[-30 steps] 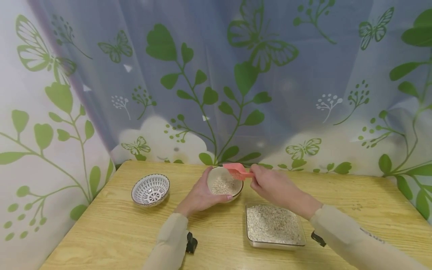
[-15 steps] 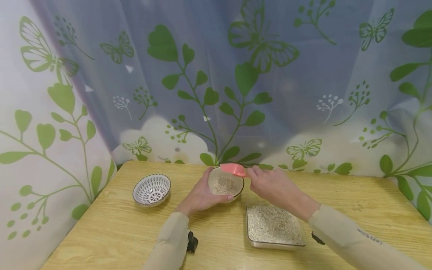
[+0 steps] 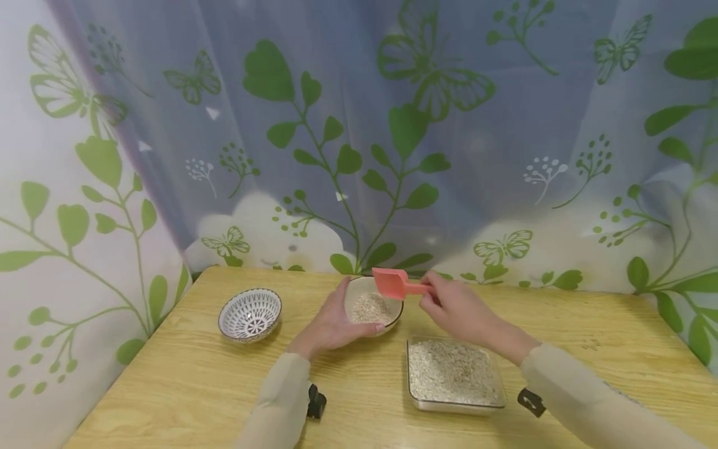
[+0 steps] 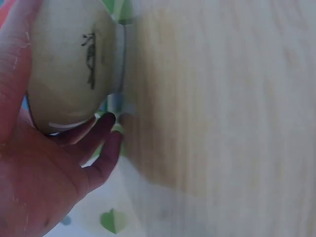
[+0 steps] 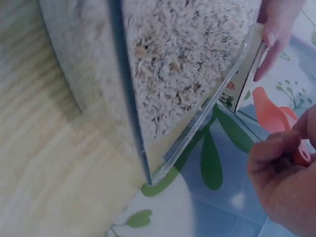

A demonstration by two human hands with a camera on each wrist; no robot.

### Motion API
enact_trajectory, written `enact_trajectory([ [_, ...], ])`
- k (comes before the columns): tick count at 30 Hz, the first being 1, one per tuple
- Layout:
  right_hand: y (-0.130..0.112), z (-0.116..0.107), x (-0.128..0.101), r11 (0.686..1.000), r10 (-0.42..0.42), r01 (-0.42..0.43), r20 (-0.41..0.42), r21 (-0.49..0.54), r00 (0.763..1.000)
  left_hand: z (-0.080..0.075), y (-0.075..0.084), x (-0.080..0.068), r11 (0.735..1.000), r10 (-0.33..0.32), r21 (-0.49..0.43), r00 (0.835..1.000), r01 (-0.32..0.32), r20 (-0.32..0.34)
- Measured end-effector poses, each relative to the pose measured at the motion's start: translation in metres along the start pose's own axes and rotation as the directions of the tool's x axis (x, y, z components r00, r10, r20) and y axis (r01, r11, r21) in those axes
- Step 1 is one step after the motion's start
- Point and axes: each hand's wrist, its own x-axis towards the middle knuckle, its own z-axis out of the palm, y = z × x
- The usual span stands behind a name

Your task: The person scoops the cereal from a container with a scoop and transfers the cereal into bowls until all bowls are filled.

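Tabletop bowl [image 3: 373, 307] between both hands.

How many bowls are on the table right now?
2. A patterned bowl sits alone near the table's left edge. A cream bowl holding oats is at the centre, cupped by the left hand, just behind the glass dish. None seem hidden.

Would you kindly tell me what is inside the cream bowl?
The cream bowl, held by the left hand, contains pale oat-like flakes. The bowl's bottom is covered by them.
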Motion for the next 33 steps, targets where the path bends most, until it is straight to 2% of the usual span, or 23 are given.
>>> enact_trajectory([
  [3, 0.004, -0.003, -0.002, 0.977, 0.105, -0.107, 0.02, 0.187, 0.994, -0.003, 0.005, -0.003, 0.998, -0.008, 0.07, 1.0, 0.008, 0.005],
  [6, 0.007, -0.008, -0.007, 0.91, 0.202, -0.218, 0.083, 0.354, 0.976, -0.007, 0.008, -0.008, 0.992, 0.012, 0.129, 1.0, -0.012, 0.0],
  [9, 0.008, -0.016, -0.013, 0.831, 0.266, -0.311, 0.163, 0.461, 0.95, -0.011, 0.01, -0.013, 0.983, 0.056, 0.175, 0.998, -0.052, -0.018],
  [13, 0.014, -0.022, -0.022, 0.761, 0.288, -0.359, 0.214, 0.541, 0.933, -0.015, 0.011, -0.018, 0.974, 0.098, 0.211, 0.994, -0.087, -0.04],
  [18, 0.025, -0.024, -0.035, 0.682, 0.266, -0.367, 0.252, 0.633, 0.93, -0.019, 0.011, -0.025, 0.973, 0.121, 0.201, 0.992, -0.112, -0.033],
  [23, 0.034, -0.028, -0.047, 0.631, 0.226, -0.364, 0.287, 0.685, 0.931, -0.02, 0.011, -0.034, 0.96, 0.156, 0.242, 0.987, -0.141, -0.042],
  [29, 0.041, -0.036, -0.059, 0.577, 0.234, -0.392, 0.315, 0.716, 0.92, -0.02, 0.014, -0.042, 0.921, 0.204, 0.35, 0.977, -0.171, -0.058],
  [33, 0.045, -0.043, -0.068, 0.569, 0.217, -0.388, 0.322, 0.725, 0.921, -0.02, 0.019, -0.048, 0.898, 0.234, 0.395, 0.97, -0.193, -0.059],
])
